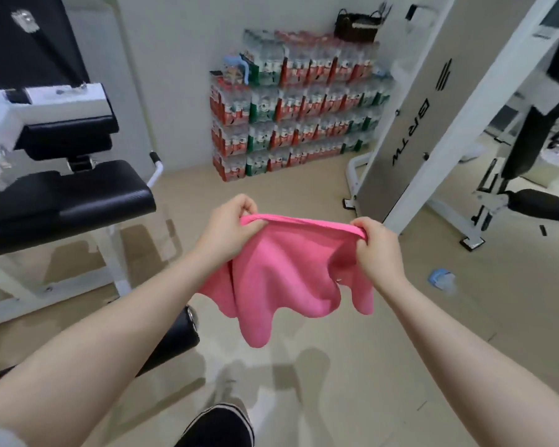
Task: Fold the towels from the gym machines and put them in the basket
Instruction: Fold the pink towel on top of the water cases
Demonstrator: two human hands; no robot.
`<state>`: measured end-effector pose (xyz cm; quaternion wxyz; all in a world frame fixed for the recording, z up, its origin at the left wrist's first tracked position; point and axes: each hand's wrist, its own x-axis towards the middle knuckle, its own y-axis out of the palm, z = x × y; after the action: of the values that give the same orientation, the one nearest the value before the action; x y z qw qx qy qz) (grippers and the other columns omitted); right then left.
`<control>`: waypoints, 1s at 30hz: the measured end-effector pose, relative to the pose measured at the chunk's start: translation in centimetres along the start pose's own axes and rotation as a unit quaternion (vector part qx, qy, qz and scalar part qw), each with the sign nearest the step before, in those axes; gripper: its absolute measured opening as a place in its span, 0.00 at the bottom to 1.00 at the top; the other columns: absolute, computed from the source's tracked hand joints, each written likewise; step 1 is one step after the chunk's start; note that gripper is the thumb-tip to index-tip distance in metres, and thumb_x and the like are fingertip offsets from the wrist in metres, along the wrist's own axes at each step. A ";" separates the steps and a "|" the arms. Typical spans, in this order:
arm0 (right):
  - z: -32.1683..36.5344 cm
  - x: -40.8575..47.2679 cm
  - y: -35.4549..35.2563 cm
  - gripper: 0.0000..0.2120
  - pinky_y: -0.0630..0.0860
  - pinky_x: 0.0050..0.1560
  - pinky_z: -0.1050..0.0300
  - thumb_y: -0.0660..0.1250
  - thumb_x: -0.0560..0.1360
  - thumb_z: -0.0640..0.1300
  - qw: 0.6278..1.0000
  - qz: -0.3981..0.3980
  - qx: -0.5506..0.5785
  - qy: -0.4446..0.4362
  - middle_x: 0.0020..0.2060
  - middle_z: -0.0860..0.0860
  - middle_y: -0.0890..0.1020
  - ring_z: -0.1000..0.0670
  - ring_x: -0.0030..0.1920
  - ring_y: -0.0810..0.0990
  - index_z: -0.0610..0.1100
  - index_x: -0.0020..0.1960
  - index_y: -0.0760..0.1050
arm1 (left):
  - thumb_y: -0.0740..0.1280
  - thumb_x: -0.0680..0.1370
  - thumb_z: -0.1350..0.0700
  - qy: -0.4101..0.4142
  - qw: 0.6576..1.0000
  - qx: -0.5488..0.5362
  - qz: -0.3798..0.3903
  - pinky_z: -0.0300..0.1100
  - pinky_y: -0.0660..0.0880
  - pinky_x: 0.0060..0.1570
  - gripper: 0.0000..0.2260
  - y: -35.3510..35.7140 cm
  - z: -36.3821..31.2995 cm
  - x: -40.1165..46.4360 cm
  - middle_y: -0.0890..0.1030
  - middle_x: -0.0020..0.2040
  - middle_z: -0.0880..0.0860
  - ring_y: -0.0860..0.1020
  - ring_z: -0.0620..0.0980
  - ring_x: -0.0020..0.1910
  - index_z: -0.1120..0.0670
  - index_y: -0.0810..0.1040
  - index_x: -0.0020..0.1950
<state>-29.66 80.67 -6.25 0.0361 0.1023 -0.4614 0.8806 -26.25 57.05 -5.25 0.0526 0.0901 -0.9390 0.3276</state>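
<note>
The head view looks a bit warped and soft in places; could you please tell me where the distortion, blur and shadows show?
Head view: wide-angle bending curves the white machine frame and stretches both forearms; the pink towel, pinched by the left hand and right hand, is fairly sharp; the stacked bottle packs are soft; faint multiple shadows lie on the floor below.

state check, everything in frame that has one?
pink towel: held up in the air, unfolded, lower edge hanging loose
left hand: grips the towel's top left corner
right hand: grips the top right corner
black seat: no towel on it
dark bag: upright on the stacked bottle packs
</note>
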 end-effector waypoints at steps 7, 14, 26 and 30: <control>-5.2 9.4 1.2 0.17 0.62 0.39 0.58 0.59 0.74 0.32 0.993 0.109 0.043 0.016 0.43 0.41 0.78 0.44 0.45 0.74 0.41 0.62 0.69 | 0.65 0.77 0.53 0.060 0.990 0.085 0.097 0.39 0.65 0.37 0.07 3.9 1.4 11.4 0.77 0.42 0.51 0.74 0.50 0.44 0.56 0.77 0.45; -8.6 26.2 4.2 0.08 0.71 0.47 0.57 0.61 0.76 0.37 0.988 0.105 0.087 0.065 0.45 0.50 0.78 0.50 0.46 0.76 0.48 0.51 0.74 | 0.64 0.77 0.53 0.024 0.994 0.067 0.079 0.38 0.65 0.43 0.06 8.2 3.5 28.3 0.77 0.43 0.49 0.73 0.48 0.45 0.55 0.78 0.46; -12.5 50.2 7.8 0.11 0.69 0.45 0.58 0.59 0.74 0.35 0.987 0.022 0.069 0.143 0.46 0.47 0.82 0.48 0.47 0.76 0.41 0.47 0.80 | 0.63 0.78 0.52 0.023 0.975 0.167 0.146 0.41 0.66 0.37 0.12 12.1 3.9 51.5 0.80 0.42 0.55 0.75 0.52 0.42 0.60 0.80 0.44; -14.8 59.5 9.6 0.09 0.79 0.33 0.59 0.60 0.77 0.36 0.970 0.009 0.166 0.178 0.46 0.46 0.79 0.50 0.39 0.78 0.40 0.50 0.79 | 0.63 0.78 0.53 0.020 0.981 0.158 0.116 0.38 0.64 0.40 0.11 15.0 4.0 60.1 0.79 0.43 0.52 0.74 0.48 0.42 0.58 0.80 0.46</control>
<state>-91.42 85.51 -9.47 0.0924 -0.0553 -0.2954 0.9493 -88.26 58.02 -7.99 0.0185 -0.0185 -0.8784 0.4771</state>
